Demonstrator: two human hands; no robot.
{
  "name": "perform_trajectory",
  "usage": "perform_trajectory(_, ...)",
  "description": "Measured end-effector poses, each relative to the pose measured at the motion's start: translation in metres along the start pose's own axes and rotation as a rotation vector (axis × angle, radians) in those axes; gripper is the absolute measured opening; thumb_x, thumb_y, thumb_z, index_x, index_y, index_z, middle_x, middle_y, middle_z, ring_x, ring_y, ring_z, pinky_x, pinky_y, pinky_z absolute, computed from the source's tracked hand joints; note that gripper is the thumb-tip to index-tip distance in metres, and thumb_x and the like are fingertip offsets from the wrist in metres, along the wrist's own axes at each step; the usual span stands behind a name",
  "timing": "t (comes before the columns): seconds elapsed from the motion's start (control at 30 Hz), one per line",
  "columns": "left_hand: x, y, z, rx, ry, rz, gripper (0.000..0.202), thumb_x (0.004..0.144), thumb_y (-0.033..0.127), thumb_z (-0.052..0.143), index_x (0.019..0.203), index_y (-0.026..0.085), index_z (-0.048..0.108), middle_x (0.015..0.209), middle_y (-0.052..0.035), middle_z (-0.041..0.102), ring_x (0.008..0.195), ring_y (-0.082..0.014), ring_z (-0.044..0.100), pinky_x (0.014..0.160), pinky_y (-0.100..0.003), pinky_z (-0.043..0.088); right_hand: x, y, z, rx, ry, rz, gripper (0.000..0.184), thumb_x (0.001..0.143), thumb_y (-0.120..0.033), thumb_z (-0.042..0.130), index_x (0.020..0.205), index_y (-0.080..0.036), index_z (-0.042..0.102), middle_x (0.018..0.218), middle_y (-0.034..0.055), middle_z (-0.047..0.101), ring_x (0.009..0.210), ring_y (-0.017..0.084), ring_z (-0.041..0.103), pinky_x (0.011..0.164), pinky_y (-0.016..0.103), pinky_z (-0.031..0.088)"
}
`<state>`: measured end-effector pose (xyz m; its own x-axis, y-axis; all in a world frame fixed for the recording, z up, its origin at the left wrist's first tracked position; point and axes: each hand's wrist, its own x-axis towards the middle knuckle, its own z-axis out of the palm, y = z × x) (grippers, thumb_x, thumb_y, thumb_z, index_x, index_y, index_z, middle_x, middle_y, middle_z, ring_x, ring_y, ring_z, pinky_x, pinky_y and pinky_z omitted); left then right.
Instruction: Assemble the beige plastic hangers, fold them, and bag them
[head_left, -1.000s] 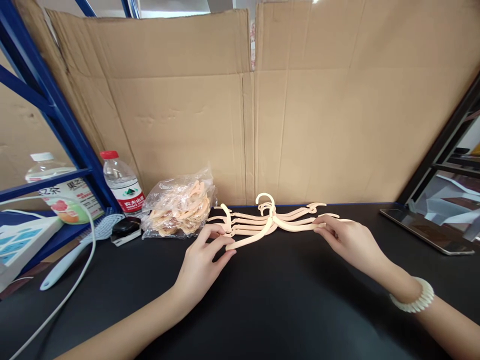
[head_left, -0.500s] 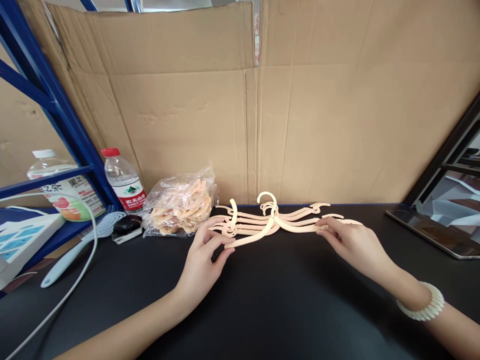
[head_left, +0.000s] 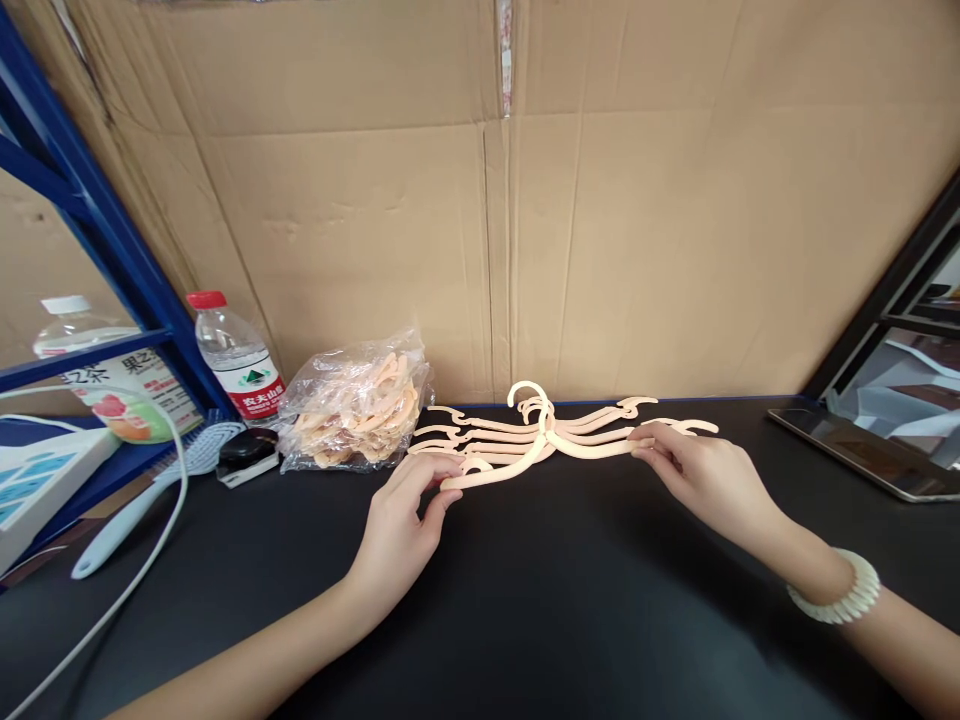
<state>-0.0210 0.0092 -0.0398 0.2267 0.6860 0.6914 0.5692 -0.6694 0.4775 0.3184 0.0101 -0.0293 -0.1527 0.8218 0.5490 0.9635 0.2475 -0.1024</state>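
A pale peach plastic clothes hanger [head_left: 501, 474] is held up at the front, its hook pointing upward. My left hand [head_left: 409, 510] pinches the tip of its left arm between thumb and fingers. A small curved end piece shows just behind those fingertips, partly covered by them. My right hand [head_left: 709, 475] grips the end of the right arm, hiding that tip. Right behind it, several matching hangers [head_left: 495, 436] lie lined up on the black table [head_left: 540, 600], their hooks overlapping in the middle.
Left of the hangers sits a clear plastic bag [head_left: 356, 410] filled with peach pieces. Beyond it stand a red-capped water bottle [head_left: 238, 355], a black-and-white object [head_left: 247, 455] and a light blue hairbrush [head_left: 124, 520]. A white cable [head_left: 142, 570] crosses the left side. A phone [head_left: 862, 450] lies at right.
The curved end piece by my left hand stood upright and now sits lower, close to the hanger arm. My left fingers have drawn together there. The view has tilted down slightly.
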Motion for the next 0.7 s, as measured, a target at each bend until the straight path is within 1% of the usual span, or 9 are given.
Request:
perform_trajectory(0.1,-0.0001,-0.0009,0.0001,-0.036,0.016,-0.055,0.011,0.089,0.023,0.052,0.095,0.022,0.061,0.098,-0.0048,0.067,0.096,-0.0214,0.066,0.079,-0.035,0.061,0.0004,-0.0013,-0.0011,0.016,0.044,0.011,0.029,0.095,-0.038,0.039,0.096,-0.026,0.066,0.079,0.0025,0.072,0.063,0.019,0.066,0.051,0.026,0.043)
perform_trajectory(0.23,-0.0005,0.0004,0.0001,-0.084,0.003,-0.079,0.012,0.09,0.024,0.053,0.096,0.022,0.063,0.097,-0.0044,0.068,0.095,-0.0206,0.066,0.075,-0.032,0.061,0.001,-0.004,-0.0036,0.082,0.119,0.003,0.029,0.096,-0.036,0.037,0.102,-0.025,0.063,0.097,0.0061,0.07,0.079,0.02,0.066,0.061,0.028,0.049)
perform_trajectory(0.33,-0.0008,0.0016,0.0006,-0.121,0.002,-0.066,0.011,0.09,0.023,0.054,0.094,0.022,0.064,0.093,-0.0035,0.067,0.089,-0.0182,0.067,0.075,-0.03,0.061,0.0014,-0.0057,-0.0052,0.128,0.11,0.009,0.027,0.098,-0.033,0.035,0.105,-0.026,0.06,0.105,0.0069,0.067,0.087,0.021,0.065,0.066,0.029,0.051)
perform_trajectory(0.4,-0.0007,0.0013,0.001,-0.134,0.015,-0.064,0.01,0.089,0.023,0.055,0.092,0.021,0.065,0.092,-0.0034,0.066,0.087,-0.0177,0.067,0.074,-0.028,0.061,0.0018,-0.006,-0.0053,0.16,0.089,0.017,0.024,0.097,-0.031,0.035,0.106,-0.026,0.057,0.111,0.0074,0.063,0.088,0.021,0.065,0.069,0.031,0.051)
perform_trajectory(0.5,-0.0002,-0.0005,0.0012,-0.159,0.039,-0.096,0.009,0.088,0.024,0.057,0.091,0.021,0.065,0.09,-0.0032,0.065,0.085,-0.017,0.066,0.072,-0.027,0.061,0.0027,-0.0058,-0.0044,0.218,0.079,0.022,0.021,0.096,-0.028,0.037,0.105,-0.026,0.056,0.118,0.0088,0.059,0.088,0.021,0.064,0.069,0.032,0.052)
perform_trajectory(0.6,-0.0002,-0.0023,0.0009,-0.196,0.045,-0.125,0.008,0.088,0.023,0.058,0.091,0.022,0.065,0.091,-0.0025,0.064,0.085,-0.0163,0.066,0.073,-0.026,0.06,0.0035,-0.0055,-0.0031,0.302,0.091,-0.002,0.018,0.095,-0.028,0.039,0.1,-0.025,0.057,0.115,0.0094,0.059,0.088,0.021,0.063,0.068,0.032,0.052)
perform_trajectory(0.7,-0.0006,-0.0033,0.0006,-0.222,0.054,-0.13,0.007,0.087,0.023,0.06,0.091,0.022,0.065,0.093,-0.002,0.063,0.088,-0.0165,0.066,0.076,-0.026,0.06,0.004,-0.0049,-0.0012,0.403,0.104,-0.009,0.017,0.095,-0.03,0.041,0.095,-0.024,0.058,0.105,0.0087,0.062,0.085,0.02,0.062,0.07,0.033,0.053)
